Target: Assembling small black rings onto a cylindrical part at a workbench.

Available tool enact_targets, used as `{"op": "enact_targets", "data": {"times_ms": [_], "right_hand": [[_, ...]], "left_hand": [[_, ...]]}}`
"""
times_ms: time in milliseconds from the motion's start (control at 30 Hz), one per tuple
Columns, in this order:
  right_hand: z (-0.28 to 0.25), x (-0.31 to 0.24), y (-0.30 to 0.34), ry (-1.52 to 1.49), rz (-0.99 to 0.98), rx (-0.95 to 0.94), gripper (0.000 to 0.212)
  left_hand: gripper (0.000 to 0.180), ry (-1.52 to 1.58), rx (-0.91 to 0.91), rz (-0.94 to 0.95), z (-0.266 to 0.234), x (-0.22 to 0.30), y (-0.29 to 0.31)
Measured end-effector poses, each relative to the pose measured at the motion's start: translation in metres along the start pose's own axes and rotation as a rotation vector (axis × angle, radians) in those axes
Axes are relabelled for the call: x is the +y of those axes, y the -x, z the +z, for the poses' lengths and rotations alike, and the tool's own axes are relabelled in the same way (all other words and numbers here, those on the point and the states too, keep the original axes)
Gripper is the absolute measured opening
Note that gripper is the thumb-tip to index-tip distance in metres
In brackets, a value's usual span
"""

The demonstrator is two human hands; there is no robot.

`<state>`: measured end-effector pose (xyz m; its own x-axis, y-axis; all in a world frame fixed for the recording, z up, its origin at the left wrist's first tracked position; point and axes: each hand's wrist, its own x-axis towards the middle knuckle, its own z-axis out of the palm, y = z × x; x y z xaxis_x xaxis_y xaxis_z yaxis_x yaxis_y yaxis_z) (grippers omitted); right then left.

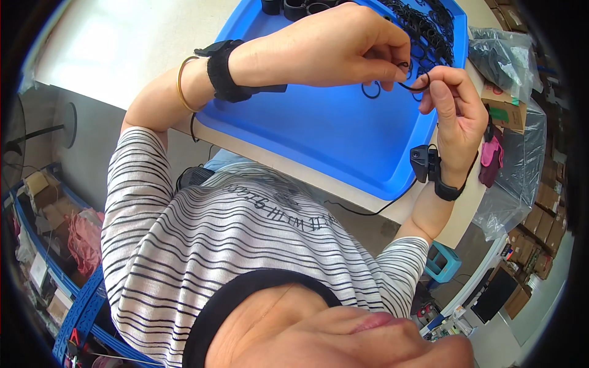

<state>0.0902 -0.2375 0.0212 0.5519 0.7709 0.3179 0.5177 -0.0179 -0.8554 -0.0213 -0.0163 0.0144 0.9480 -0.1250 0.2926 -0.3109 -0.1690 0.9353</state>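
Over the right side of a blue tray (288,138), my two hands are close together with a thin black ring (412,88) between them. My left hand (331,52) reaches across from the left, thumb and fingers pinched on the ring. On the other side, my right hand (457,110) grips it between thumb and forefinger. A loose black ring (370,98) shows just below my left fingertips. Behind my hands lies a tangled pile of thin black rings (429,30). Thicker black cylindrical rings (294,9) stand at the tray's far left, partly cut off by the picture edge.
The tray rests on a pale table (98,73). Right of it are clear plastic bags (506,61), a cardboard box (506,113) and a pink-and-black cloth item (491,156). A black cable (368,213) hangs at the front edge; a turquoise stool (445,264) stands below.
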Motion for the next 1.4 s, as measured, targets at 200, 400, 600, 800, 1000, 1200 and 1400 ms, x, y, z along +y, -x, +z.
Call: {"op": "enact_targets", "data": {"times_ms": [200, 400, 600, 800, 1000, 1200, 1400], "right_hand": [[0.002, 0.001, 0.001, 0.262, -0.090, -0.019, 0.016], [0.002, 0.000, 0.001, 0.048, 0.021, 0.005, 0.015], [0.001, 0.006, -0.002, 0.078, 0.009, -0.065, 0.022], [0.005, 0.007, -0.002, 0.103, -0.017, -0.089, 0.024], [0.007, 0.007, -0.003, 0.110, -0.012, -0.104, 0.027], [0.008, 0.001, -0.002, 0.121, 0.000, -0.103, 0.027], [0.005, 0.003, 0.000, -0.044, -0.012, -0.038, 0.025]], "left_hand": [[0.016, -0.305, -0.034, 0.064, 0.003, 0.001, -0.002], [0.019, -0.305, 0.021, 0.140, 0.002, 0.005, -0.001], [0.015, -0.303, 0.014, 0.206, 0.004, -0.012, -0.004], [0.013, -0.529, 0.033, 0.328, 0.004, -0.014, -0.005], [0.013, -0.630, 0.028, 0.464, 0.004, -0.019, -0.007], [0.012, -0.590, 0.053, 0.456, 0.004, -0.022, -0.007], [0.011, -0.275, 0.021, 0.176, 0.002, 0.001, -0.001]]}}
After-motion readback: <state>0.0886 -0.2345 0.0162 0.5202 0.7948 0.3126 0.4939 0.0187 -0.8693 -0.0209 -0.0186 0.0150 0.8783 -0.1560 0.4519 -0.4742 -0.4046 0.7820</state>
